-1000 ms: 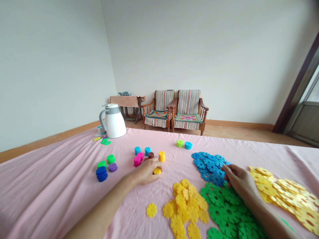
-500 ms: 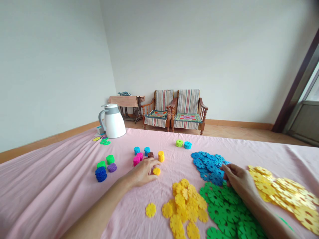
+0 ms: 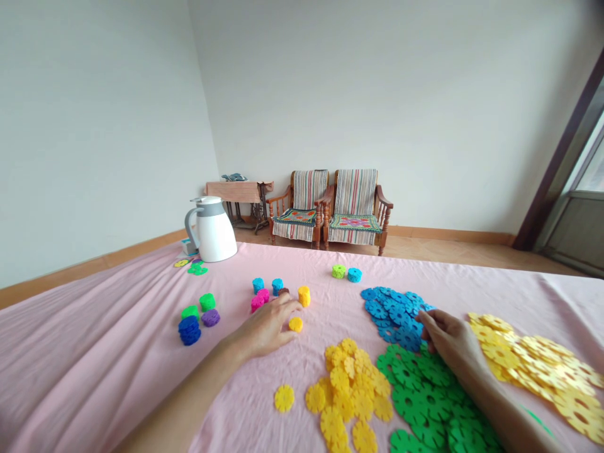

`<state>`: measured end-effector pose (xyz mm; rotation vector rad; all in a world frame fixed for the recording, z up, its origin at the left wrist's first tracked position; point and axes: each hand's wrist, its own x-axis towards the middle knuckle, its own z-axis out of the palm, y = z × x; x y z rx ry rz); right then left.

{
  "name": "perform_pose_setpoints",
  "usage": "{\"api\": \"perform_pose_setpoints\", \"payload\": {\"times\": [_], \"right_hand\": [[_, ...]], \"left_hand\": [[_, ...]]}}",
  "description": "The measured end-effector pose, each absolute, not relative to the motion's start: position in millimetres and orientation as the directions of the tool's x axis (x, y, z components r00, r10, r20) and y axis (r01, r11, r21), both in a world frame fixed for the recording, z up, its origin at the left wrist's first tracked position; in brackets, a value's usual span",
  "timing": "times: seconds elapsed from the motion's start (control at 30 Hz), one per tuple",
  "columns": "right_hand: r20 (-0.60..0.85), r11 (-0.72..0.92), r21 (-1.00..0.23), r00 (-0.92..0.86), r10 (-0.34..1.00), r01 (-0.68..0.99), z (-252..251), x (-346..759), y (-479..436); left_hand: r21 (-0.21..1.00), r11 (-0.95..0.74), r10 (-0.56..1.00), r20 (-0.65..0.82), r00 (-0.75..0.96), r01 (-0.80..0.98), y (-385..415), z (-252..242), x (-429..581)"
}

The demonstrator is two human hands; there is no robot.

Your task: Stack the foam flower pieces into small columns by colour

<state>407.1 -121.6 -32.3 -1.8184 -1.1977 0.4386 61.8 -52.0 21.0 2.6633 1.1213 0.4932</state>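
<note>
My left hand point(image 3: 267, 327) lies on the pink tablecloth point(image 3: 94, 358) with fingers stretched out, beside a short yellow stack point(image 3: 296, 324) of snowflake discs; it holds nothing. A taller yellow stack point(image 3: 304, 296) and pink, blue and brown stacks stand just beyond its fingertips. My right hand point(image 3: 450, 343) rests, fingers curled, at the edge of the blue disc pile point(image 3: 391, 308), above the green disc pile point(image 3: 425, 396); what its fingertips pinch is hidden.
Loose yellow discs point(image 3: 346, 396) lie in front of me, and a larger pale-yellow pile point(image 3: 538, 365) at right. Small stacks: dark blue point(image 3: 189, 329), green, purple at left; lime and blue point(image 3: 346, 273) further back. A white jug point(image 3: 211, 229) stands far left. Two chairs point(image 3: 330, 211) behind.
My left hand let go of the short yellow stack and drew its fingers back slightly; the stack now stands free. The right hand has barely moved.
</note>
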Motion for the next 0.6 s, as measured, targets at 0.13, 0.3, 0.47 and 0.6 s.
{"api": "perform_pose_setpoints", "payload": {"times": [0.13,0.3,0.47,0.6], "right_hand": [[0.164,-0.147,-0.824,0.478,0.863,0.548,-33,407,-122],[0.177,-0.127,-0.829,0.471,0.864,0.544,-33,407,-122],[0.171,-0.135,-0.827,0.471,0.865,0.546,-31,406,-122],[0.174,-0.128,-0.830,0.470,0.866,0.543,-31,405,-122]], "left_hand": [[0.409,-0.743,0.589,0.022,0.808,0.530,-75,37,68],[0.426,-0.800,0.450,-0.037,0.892,0.421,-96,34,77],[0.379,-0.831,0.432,-0.019,0.902,0.407,-101,29,82],[0.372,-0.826,0.447,-0.023,0.894,0.423,-105,28,85]]}}
